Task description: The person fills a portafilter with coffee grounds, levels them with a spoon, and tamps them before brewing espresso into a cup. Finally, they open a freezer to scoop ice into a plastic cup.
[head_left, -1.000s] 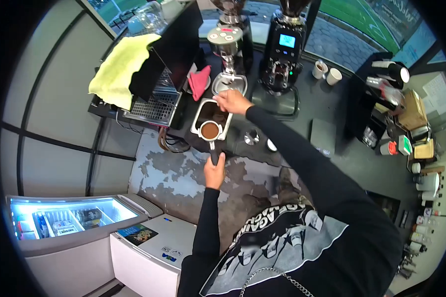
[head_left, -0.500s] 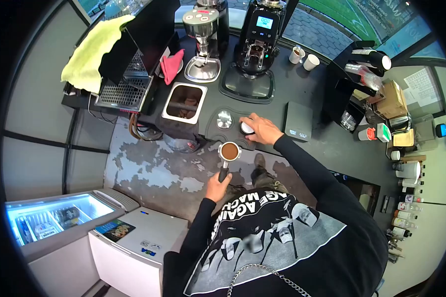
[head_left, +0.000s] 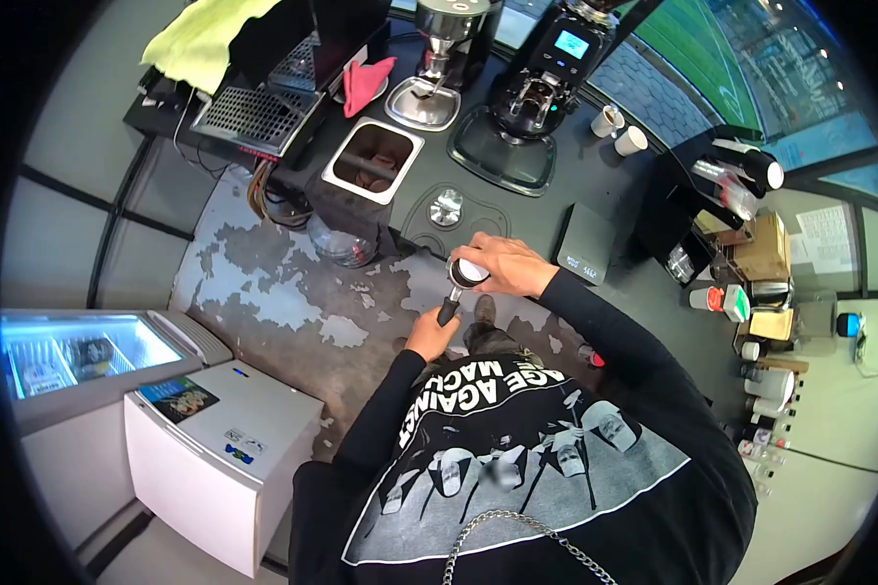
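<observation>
My left hand (head_left: 432, 333) is wrapped round the dark handle of a portafilter (head_left: 449, 310), held level in front of the counter edge. A round coffee leveler (head_left: 471, 271) with a pale, shiny top sits on the portafilter's basket and hides the coffee inside. The fingers of my right hand (head_left: 507, 265) grip this leveler from above. Just beyond, a silver tamper-like piece (head_left: 447, 208) stands on the dark tamping mat (head_left: 419, 222).
A metal knock box (head_left: 338, 176) with spent pucks is left of the mat. Behind it stand a silver grinder (head_left: 439, 58) and a black grinder (head_left: 546, 73). A black scale (head_left: 587, 239) lies to the right, with two paper cups (head_left: 631, 141) farther back.
My right hand has lifted the leveler off the mat and brought it onto the portafilter, covering the ground coffee. The view has turned slightly.
</observation>
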Demonstrator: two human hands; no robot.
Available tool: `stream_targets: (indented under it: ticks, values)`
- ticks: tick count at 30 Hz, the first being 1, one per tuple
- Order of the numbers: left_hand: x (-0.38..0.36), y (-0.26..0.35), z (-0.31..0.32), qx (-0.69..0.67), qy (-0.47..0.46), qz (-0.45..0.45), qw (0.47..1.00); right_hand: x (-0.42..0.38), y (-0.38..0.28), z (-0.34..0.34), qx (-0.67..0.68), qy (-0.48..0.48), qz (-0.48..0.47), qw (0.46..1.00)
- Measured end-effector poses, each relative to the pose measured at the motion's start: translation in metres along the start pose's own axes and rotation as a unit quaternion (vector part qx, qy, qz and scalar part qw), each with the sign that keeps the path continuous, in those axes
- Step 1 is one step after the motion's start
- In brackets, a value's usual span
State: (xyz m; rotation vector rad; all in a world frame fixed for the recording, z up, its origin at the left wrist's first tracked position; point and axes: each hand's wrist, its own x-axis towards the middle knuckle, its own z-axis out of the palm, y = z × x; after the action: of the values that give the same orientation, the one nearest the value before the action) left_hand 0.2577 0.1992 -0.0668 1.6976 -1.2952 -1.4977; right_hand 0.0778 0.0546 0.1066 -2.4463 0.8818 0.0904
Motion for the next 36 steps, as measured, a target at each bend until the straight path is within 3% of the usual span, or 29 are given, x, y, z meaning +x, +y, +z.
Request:
stream_targets:
  ticks: [2,6,8,9,13,15,16,18,20,21,22,23,24,25,26,28,29,30,32,33,35,36]
  values:
    - [-0.002,0.003,0.000,0.001,0.036,0.060,0.998,0.003,0.000,0.000,-0.047,-0.024,-0.015,0.999]
    - [-0.007,0.016,-0.005,-0.020,0.023,0.033,0.999,0.009,-0.001,-0.001,-0.139,-0.047,-0.061,0.987]
    - [-0.006,0.014,-0.004,0.007,0.001,0.010,1.000,0.012,0.003,-0.006,-0.200,-0.037,-0.192,0.960]
    - [-0.006,0.014,-0.004,0.003,0.002,0.011,1.000,0.011,0.005,-0.008,-0.211,-0.079,-0.185,0.957]
    - [-0.010,0.018,-0.006,0.000,0.001,0.007,1.000,0.018,-0.008,-0.022,-0.266,-0.097,-0.193,0.940]
    - [-0.010,0.019,-0.003,-0.004,0.013,0.015,1.000,0.026,-0.022,-0.015,-0.284,-0.074,-0.002,0.956]
    - [-0.009,0.018,-0.003,-0.003,0.011,0.021,1.000,0.029,-0.017,-0.005,-0.285,-0.074,0.003,0.956]
    - [-0.007,0.017,-0.004,-0.003,0.014,0.028,0.999,0.041,0.003,0.018,-0.306,-0.026,0.102,0.946]
    - [-0.007,0.014,-0.002,-0.009,0.025,0.041,0.999,0.036,0.000,0.006,-0.289,-0.032,0.061,0.955]
    - [-0.008,0.012,0.000,-0.010,0.022,0.040,0.999,0.034,0.012,0.012,-0.264,0.079,-0.094,0.957]
    - [-0.008,0.011,-0.001,-0.008,0.015,0.035,0.999,0.029,0.010,0.008,-0.231,0.190,-0.242,0.923]
    - [-0.006,0.012,-0.002,-0.005,0.008,0.032,0.999,0.023,0.009,0.003,-0.264,0.090,-0.193,0.941]
    - [-0.005,0.013,-0.002,-0.002,0.004,0.035,0.999,0.026,0.006,0.001,-0.265,0.093,-0.187,0.941]
    - [-0.004,0.011,-0.001,-0.005,0.006,0.037,0.999,0.037,-0.010,-0.005,-0.318,-0.048,-0.038,0.946]
    - [-0.004,0.010,0.000,-0.007,0.010,0.038,0.999,0.046,-0.018,-0.009,-0.355,-0.188,0.111,0.909]
    - [-0.004,0.008,0.001,-0.008,0.015,0.037,0.999,0.045,0.000,0.002,-0.339,-0.175,0.153,0.912]
    - [-0.004,0.008,0.000,-0.008,0.020,0.037,0.999,0.034,0.007,0.003,-0.285,-0.048,-0.016,0.957]
    - [-0.004,0.008,0.000,-0.007,0.019,0.038,0.999,0.026,0.014,0.005,-0.219,0.081,-0.183,0.955]
    - [-0.004,0.009,0.000,-0.009,0.019,0.044,0.999,0.025,0.003,0.003,-0.199,0.114,-0.220,0.948]
    - [-0.004,0.009,0.000,-0.007,0.014,0.045,0.999,0.026,-0.002,0.002,-0.216,0.011,-0.083,0.973]
    - [-0.004,0.010,-0.001,-0.020,0.014,0.044,0.999,0.044,-0.027,-0.002,-0.240,-0.157,0.198,0.937]
    - [-0.004,0.011,0.000,-0.020,0.013,0.044,0.999,0.042,-0.028,-0.005,-0.240,-0.157,0.200,0.937]
